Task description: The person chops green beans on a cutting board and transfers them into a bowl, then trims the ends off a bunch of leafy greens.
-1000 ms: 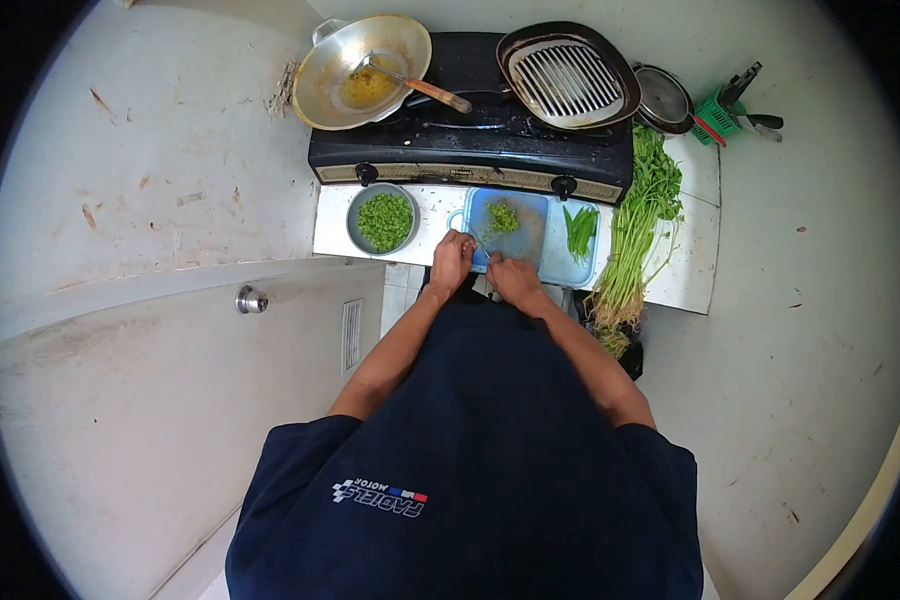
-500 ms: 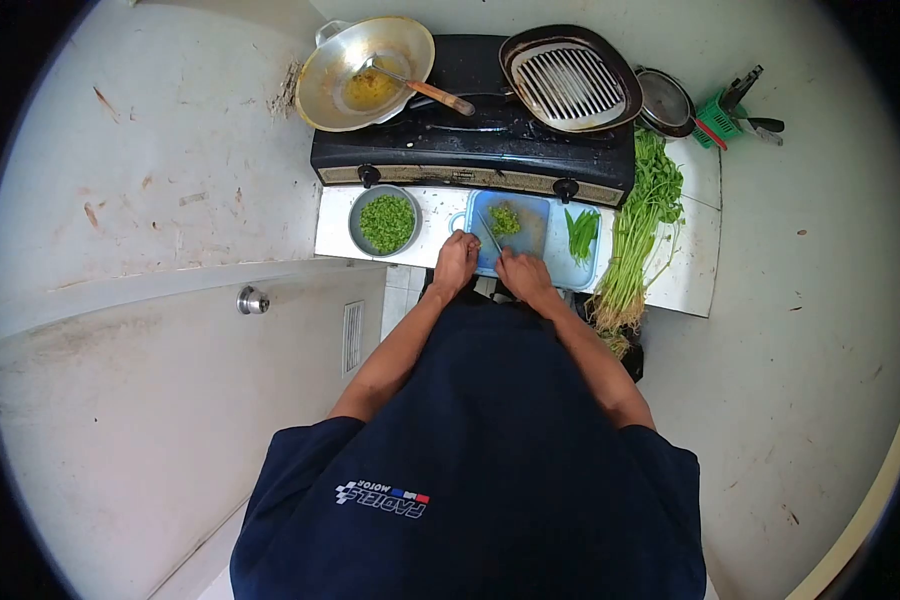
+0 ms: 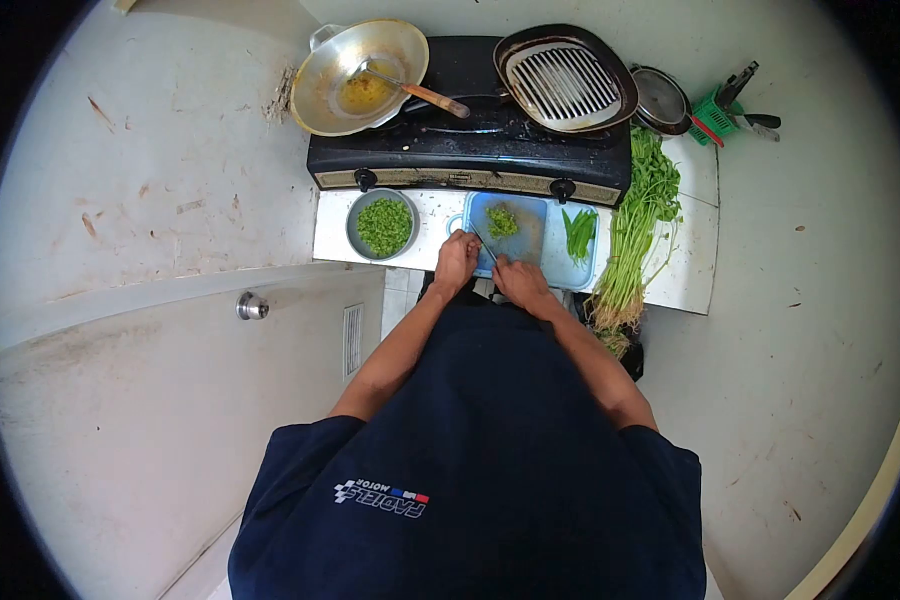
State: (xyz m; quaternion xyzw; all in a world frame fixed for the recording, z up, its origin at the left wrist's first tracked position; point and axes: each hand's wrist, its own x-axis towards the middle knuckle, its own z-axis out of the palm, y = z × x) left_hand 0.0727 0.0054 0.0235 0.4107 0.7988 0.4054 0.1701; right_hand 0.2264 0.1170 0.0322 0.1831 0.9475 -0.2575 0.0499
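My right hand is wrapped round the handle of a knife, whose blade slants up and left over a blue cutting board. Close by, at the board's lower left, my left hand has its fingers curled together near the blade; what they pinch is hidden. A small heap of chopped green vegetable lies on the board beyond the knife. Longer green pieces rest towards the board's right side. Left of the board stands a grey bowl of chopped greens.
Behind the board is a black two-burner stove, bearing a wok with a wooden-handled ladle and a grill pan. Rooted leafy greens lie at right. A lidded pan and green basket of utensils stand behind.
The knife blade has shifted slightly left, closer to my left fingers. Both hands stay almost in place, and the whole view has moved a little.
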